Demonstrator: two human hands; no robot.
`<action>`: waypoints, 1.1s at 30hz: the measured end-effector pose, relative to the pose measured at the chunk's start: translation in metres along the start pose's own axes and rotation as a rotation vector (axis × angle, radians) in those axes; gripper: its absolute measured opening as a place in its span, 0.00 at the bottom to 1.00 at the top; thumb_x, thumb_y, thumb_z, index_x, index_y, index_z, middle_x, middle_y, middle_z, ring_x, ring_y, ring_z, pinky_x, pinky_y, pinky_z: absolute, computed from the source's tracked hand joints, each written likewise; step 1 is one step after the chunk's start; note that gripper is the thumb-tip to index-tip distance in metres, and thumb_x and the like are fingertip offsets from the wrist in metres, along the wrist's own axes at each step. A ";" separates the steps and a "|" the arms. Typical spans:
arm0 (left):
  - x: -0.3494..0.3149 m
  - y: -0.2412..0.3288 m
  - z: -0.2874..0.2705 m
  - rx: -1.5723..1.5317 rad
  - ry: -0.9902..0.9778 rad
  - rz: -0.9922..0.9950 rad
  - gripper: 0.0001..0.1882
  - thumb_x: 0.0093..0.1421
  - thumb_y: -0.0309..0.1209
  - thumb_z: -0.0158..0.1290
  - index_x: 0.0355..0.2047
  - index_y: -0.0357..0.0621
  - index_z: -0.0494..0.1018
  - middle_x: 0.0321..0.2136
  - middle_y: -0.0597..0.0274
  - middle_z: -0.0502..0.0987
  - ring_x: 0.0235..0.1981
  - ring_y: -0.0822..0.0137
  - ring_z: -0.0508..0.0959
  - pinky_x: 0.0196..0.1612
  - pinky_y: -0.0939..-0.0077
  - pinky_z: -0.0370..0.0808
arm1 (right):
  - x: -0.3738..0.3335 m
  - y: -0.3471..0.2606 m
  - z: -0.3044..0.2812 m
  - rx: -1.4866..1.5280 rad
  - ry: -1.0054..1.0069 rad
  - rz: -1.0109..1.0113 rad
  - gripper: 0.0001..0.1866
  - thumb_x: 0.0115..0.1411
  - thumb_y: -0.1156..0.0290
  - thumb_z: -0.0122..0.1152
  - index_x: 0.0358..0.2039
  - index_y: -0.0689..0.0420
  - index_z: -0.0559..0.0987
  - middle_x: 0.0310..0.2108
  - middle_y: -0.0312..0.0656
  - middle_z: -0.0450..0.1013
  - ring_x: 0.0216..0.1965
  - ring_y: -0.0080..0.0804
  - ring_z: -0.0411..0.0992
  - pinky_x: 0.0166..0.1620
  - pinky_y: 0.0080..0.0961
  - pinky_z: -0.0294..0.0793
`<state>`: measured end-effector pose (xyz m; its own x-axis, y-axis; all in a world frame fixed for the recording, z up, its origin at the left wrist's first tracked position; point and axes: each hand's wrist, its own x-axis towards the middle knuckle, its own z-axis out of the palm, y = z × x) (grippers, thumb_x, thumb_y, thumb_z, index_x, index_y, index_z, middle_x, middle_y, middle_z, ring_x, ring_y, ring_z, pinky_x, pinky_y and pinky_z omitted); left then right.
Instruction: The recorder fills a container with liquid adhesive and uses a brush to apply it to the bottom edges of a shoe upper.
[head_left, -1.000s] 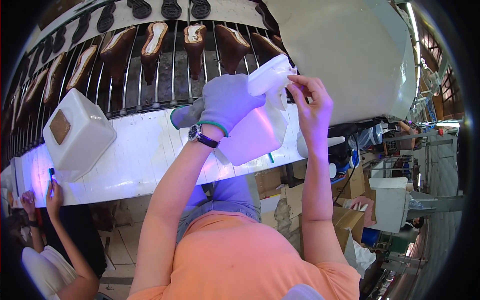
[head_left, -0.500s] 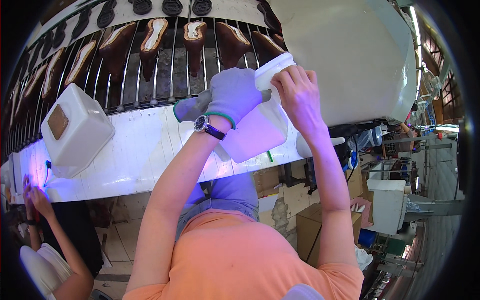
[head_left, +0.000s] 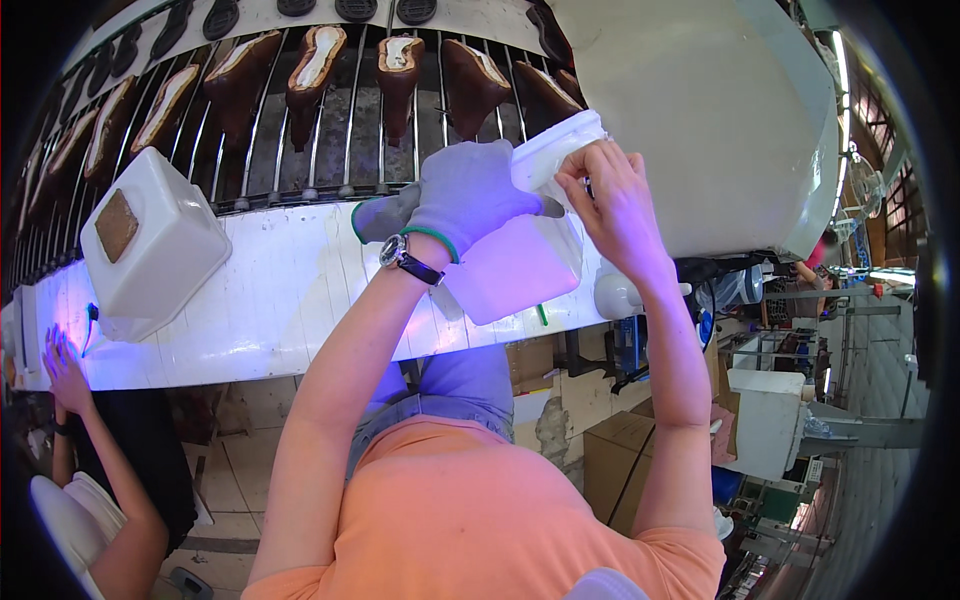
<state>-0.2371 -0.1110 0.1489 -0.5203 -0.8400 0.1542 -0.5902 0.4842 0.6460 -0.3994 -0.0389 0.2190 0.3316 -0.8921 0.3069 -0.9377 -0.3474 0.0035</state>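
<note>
My left hand [head_left: 475, 190] wears a grey-lavender work glove with a green cuff edge; a watch is on that wrist. It is closed, and a second grey glove [head_left: 385, 215] sticks out from under it to the left. Beneath that hand stands a white plastic container [head_left: 520, 275], its pale rim [head_left: 565, 140] showing beyond the fingers. My right hand [head_left: 615, 200] is bare, with thumb and fingers pinched close by the container's far right part. What lies between them, if anything, I cannot make out.
Brown shoe uppers [head_left: 320, 75] stand sole-up on a metal roller rack [head_left: 350, 150], with dark soles [head_left: 357, 8] behind. A white box-shaped container [head_left: 160, 250] stands at left, near another person's hand [head_left: 65, 370]. A large pale machine cover [head_left: 700, 130] rises at right.
My right hand has shifted slightly right and down, its fingers still pinched. The left hand stays over the container. The view has shifted a little; at left, the other person's hand has opened out.
</note>
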 end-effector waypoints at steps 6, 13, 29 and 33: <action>0.000 -0.011 -0.006 -0.099 -0.054 0.073 0.34 0.43 0.62 0.62 0.36 0.44 0.80 0.27 0.51 0.81 0.33 0.54 0.83 0.37 0.63 0.78 | -0.013 -0.002 0.012 0.203 0.152 0.017 0.06 0.60 0.76 0.61 0.34 0.59 0.72 0.34 0.41 0.72 0.39 0.38 0.70 0.43 0.33 0.63; 0.000 -0.042 -0.001 -0.665 -0.197 0.142 0.22 0.65 0.48 0.47 0.50 0.49 0.78 0.31 0.49 0.81 0.35 0.51 0.81 0.40 0.63 0.75 | -0.019 -0.009 0.026 0.388 0.173 0.156 0.07 0.59 0.80 0.61 0.36 0.62 0.71 0.33 0.44 0.72 0.34 0.42 0.72 0.37 0.33 0.70; -0.003 -0.044 0.003 -0.630 -0.120 0.125 0.23 0.66 0.49 0.47 0.48 0.46 0.78 0.33 0.50 0.81 0.36 0.51 0.81 0.42 0.63 0.75 | -0.035 -0.024 -0.010 1.284 0.232 0.222 0.05 0.61 0.79 0.60 0.36 0.63 0.72 0.36 0.46 0.75 0.42 0.34 0.74 0.53 0.35 0.71; -0.004 -0.048 0.006 -0.650 -0.119 0.120 0.23 0.66 0.50 0.47 0.48 0.46 0.79 0.32 0.49 0.81 0.35 0.51 0.81 0.40 0.62 0.75 | -0.024 -0.021 0.009 0.376 0.272 0.169 0.09 0.51 0.75 0.70 0.34 0.54 0.80 0.35 0.36 0.75 0.45 0.35 0.70 0.47 0.35 0.67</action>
<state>-0.2106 -0.1291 0.1130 -0.6459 -0.7385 0.1936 -0.0514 0.2951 0.9541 -0.3865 -0.0129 0.2029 0.0923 -0.8547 0.5109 -0.8570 -0.3294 -0.3963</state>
